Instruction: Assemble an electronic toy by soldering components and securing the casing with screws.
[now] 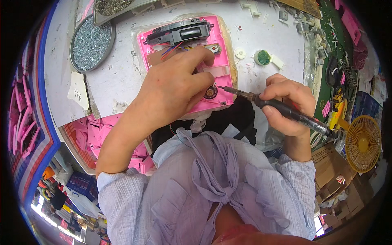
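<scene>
Left hand [173, 83] lies flat over the pink plastic case [185, 61], palm down, fingers [200, 55] spread narrow and pressing on the case's inner face; they pin the case rather than wrap anything. The case sits open-side up on the white tabletop [261, 36], approx. centre of view, just ahead of the person's chest, its near edge hanging over the tabletop's edge. A black part [179, 33] runs across the far end of the case, w/ red and blue wires [169, 50] trailing from it toward the left hand's knuckles. A small round speaker [210, 92] shows in the case's near right corner, just beside the left fingertips.

Right hand [286, 104] is to the right of the case, fingers closed round the black handle of a soldering iron [281, 108], pen-style grip. The iron's metal tip [223, 87] points left, just beside the speaker; can't tell if it touches.

On the tabletop beyond: a round grey dish of screws [92, 43] far left, a second tray of screws [112, 7] at the top edge, a white paper scrap [77, 90] near the left edge, a small white disc [240, 53] and a green round part [263, 57] to the right of the case. A yellow fan [362, 143] stands low right, well apart from both hands. Pink plastic parts [96, 136] pile up below the tabletop's left edge. Grey-blue shirt [212, 192] fills the lower view.
</scene>
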A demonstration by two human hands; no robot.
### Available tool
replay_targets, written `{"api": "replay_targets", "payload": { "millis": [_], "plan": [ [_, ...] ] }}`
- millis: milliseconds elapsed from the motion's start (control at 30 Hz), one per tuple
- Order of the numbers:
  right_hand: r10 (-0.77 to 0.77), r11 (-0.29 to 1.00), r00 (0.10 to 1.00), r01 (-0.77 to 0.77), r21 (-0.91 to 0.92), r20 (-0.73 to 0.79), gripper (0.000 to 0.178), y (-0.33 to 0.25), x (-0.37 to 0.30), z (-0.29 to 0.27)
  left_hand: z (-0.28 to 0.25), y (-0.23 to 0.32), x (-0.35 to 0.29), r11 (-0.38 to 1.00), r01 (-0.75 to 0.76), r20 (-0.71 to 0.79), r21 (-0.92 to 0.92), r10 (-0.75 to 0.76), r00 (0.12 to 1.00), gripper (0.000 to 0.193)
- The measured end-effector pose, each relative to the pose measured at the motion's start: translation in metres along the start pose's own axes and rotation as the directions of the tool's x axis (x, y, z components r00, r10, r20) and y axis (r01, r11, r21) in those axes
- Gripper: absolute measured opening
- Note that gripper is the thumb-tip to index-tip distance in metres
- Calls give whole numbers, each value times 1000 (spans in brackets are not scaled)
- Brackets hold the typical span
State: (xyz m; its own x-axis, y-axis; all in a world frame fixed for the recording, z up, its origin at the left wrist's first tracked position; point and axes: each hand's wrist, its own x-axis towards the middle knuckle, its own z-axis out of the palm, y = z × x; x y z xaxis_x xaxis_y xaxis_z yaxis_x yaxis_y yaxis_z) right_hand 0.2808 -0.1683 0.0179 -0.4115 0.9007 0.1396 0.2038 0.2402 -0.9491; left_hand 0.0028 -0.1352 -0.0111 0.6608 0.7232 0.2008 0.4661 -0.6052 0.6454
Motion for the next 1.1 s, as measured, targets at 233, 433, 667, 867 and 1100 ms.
{"api": "replay_targets", "payload": {
  "millis": [233,433,667,867,1100],
  "plan": [
    [-29,999,1000,29,-23,-5,22,0,-5,-3,1,1,1,1000,1,-6,1,-1,1000,21],
    [-8,1000,999,7,-16,-52,22,-1,-12,-5,1,3,1,1000,13,0,1,-13,1000,22],
    [-56,997,998,54,-53,-27,23,-2,-8,-2,-3,2,-2,999,30,16,-13,-30,999,17],
    [23,1000,828,-25,5,-560,28,6,-84,-71,-8,0,-7,999,2,-66,-35,-4,998,27],
    [-176,962,169,-177,-206,-970,4,-30,-172,-202,-6,12,-31,996,54,-160,-76,-66,985,19]
  ]
}}
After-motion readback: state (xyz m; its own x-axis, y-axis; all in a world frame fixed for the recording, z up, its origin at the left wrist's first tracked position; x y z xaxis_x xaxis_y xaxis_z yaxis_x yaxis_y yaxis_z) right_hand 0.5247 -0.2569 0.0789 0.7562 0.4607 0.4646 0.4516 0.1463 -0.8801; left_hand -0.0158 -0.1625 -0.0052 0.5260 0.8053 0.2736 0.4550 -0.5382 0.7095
